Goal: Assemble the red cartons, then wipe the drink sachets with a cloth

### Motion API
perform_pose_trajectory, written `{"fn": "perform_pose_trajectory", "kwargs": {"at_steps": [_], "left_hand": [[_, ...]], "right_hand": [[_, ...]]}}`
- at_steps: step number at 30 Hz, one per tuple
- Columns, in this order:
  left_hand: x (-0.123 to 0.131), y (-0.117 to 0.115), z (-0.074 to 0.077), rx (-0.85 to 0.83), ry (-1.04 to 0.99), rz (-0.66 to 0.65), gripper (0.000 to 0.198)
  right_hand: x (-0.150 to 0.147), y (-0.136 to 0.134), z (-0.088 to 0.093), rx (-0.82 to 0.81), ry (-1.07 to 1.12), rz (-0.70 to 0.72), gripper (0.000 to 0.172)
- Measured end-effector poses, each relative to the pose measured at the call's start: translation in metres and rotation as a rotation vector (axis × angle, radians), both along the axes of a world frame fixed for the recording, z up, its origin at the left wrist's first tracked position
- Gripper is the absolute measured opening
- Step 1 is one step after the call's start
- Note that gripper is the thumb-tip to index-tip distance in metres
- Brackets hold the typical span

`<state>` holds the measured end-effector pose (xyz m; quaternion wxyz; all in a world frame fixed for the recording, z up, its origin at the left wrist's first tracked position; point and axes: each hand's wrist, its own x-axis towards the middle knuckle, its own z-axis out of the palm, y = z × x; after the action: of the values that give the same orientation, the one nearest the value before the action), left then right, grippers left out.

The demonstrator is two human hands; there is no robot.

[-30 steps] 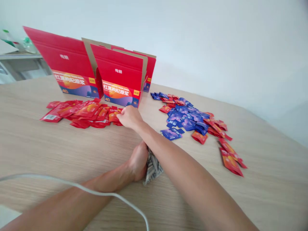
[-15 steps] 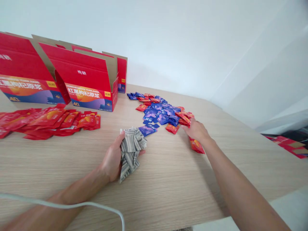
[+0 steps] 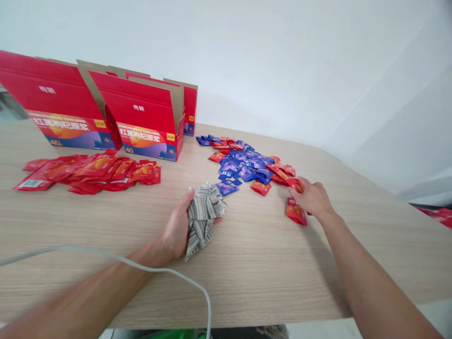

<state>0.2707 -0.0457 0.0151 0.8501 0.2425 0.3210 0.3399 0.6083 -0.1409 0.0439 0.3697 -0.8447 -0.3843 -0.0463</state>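
My left hand (image 3: 177, 229) is closed round a crumpled grey-and-black striped cloth (image 3: 204, 207), held above the table. My right hand (image 3: 315, 197) pinches a red sachet (image 3: 297, 184) between thumb and fingers at the right end of a loose pile. Another red sachet (image 3: 295, 212) lies just below that hand, and a scrap of red shows under the palm. The pile mixes blue sachets (image 3: 243, 170) with red ones (image 3: 280, 172). One red sachet (image 3: 261, 188) rests at its front edge, and a blue sachet (image 3: 228, 187) lies close to the cloth.
Red open-topped cartons (image 3: 151, 127) stand at the back left. In front of them lies a heap of red sachets (image 3: 95, 174). A white cable (image 3: 141, 267) crosses the view in front of my left forearm. Red packaging (image 3: 436, 214) shows beyond the table's right edge.
The view has shifted, so the cartons and sachets appear further right. My right hand has moved slightly right from the pile with a red sachet at its fingers. My left hand keeps the cloth.
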Motion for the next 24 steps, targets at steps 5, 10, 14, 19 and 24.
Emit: {"fn": "perform_pose_trajectory", "kwargs": {"at_steps": [5, 10, 14, 19, 24], "left_hand": [[0.007, -0.001, -0.003, -0.021, -0.070, 0.049, 0.051], [0.013, -0.006, 0.000, -0.041, -0.183, 0.119, 0.053], [0.009, -0.007, 0.000, -0.035, -0.286, 0.186, 0.054], [0.001, -0.001, -0.002, -0.030, -0.339, 0.191, 0.054], [-0.005, 0.007, -0.002, -0.119, -0.278, 0.221, 0.051]], "right_hand": [[-0.080, 0.032, 0.002, 0.074, 0.107, 0.224, 0.055], [-0.185, 0.085, -0.016, 0.158, 0.186, 0.546, 0.056], [-0.231, 0.107, -0.038, 0.167, -0.024, 0.612, 0.069], [-0.248, 0.098, -0.051, 0.102, 0.110, 0.783, 0.086], [-0.262, 0.075, -0.053, -0.023, 0.272, 0.879, 0.090]]}}
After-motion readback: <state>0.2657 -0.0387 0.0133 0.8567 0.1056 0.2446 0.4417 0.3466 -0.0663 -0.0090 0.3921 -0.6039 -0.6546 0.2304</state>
